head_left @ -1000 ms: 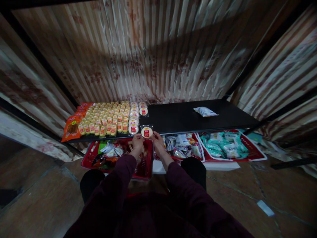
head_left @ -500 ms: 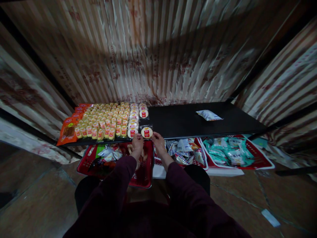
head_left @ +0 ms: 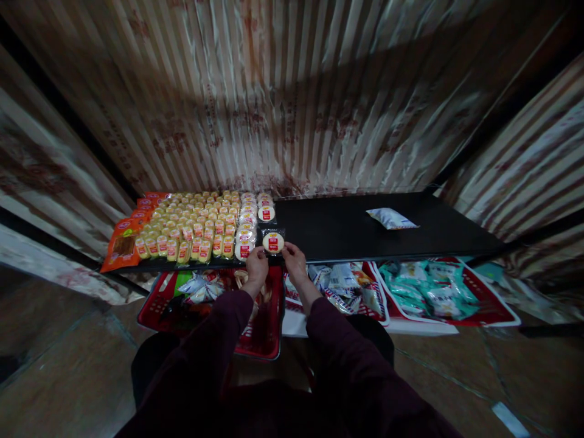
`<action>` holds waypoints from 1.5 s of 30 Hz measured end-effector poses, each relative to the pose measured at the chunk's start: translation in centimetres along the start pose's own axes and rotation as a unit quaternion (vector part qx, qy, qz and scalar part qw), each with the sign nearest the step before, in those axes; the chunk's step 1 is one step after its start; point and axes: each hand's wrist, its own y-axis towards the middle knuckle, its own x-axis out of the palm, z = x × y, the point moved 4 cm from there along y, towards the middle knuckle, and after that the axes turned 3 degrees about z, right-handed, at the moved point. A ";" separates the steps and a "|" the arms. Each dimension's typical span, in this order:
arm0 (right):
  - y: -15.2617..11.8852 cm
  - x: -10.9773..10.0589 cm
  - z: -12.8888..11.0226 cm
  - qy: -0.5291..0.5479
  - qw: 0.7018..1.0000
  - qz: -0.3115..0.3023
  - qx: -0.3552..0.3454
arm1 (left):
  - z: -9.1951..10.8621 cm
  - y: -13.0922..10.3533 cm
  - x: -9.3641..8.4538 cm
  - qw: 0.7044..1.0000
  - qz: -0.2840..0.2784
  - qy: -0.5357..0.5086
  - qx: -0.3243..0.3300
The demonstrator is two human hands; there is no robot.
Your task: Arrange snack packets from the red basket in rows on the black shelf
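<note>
A round, pale packaged cake with a red label lies at the front of the black shelf, its clear wrapper between my two hands. My left hand pinches the near left edge of the wrapper. On the opposite side, the fingers of my right hand are closed at the right edge. Just left of it runs a column of similar round cakes. Another round cake sits farther back, with a gap of bare shelf between it and the held one.
Rows of small yellow packaged cakes and orange bags fill the shelf's left side. A white-blue packet lies to the right. Below stand red baskets with mixed packets, striped packets and teal packets. A striped curtain hangs behind.
The held cake has slid slightly back along the shelf, toward the round cake behind it, with both hands following. The view has shifted a little.
</note>
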 end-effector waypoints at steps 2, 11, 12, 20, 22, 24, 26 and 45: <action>0.4 0.1 0.0 -0.001 1.000 -0.001 -0.003 | 0.7 0.0 0.1 0.999 -0.002 0.041 0.028; 1.9 0.4 0.4 -0.015 1.000 0.013 -0.001 | 2.6 0.2 1.0 0.992 -0.010 0.092 0.086; 2.0 0.4 0.4 -0.017 1.000 0.015 0.001 | 2.8 0.3 1.1 0.991 -0.013 0.096 0.093; 3.2 0.9 0.1 0.003 1.000 0.005 -0.014 | 3.4 1.1 2.4 0.981 -0.034 0.149 0.117; 3.6 1.2 0.1 0.005 1.000 0.010 -0.009 | 3.4 1.3 2.8 0.977 -0.044 0.173 0.120; 4.0 1.4 -0.1 0.004 1.000 0.013 -0.007 | 3.5 1.5 3.1 0.972 -0.053 0.191 0.123; 4.5 1.7 -0.3 0.001 1.000 0.013 -0.008 | 3.5 1.7 3.3 0.967 -0.059 0.206 0.135; 8.2 3.5 0.6 -0.025 0.999 0.004 -0.019 | 3.2 2.9 5.0 0.954 -0.071 0.241 0.164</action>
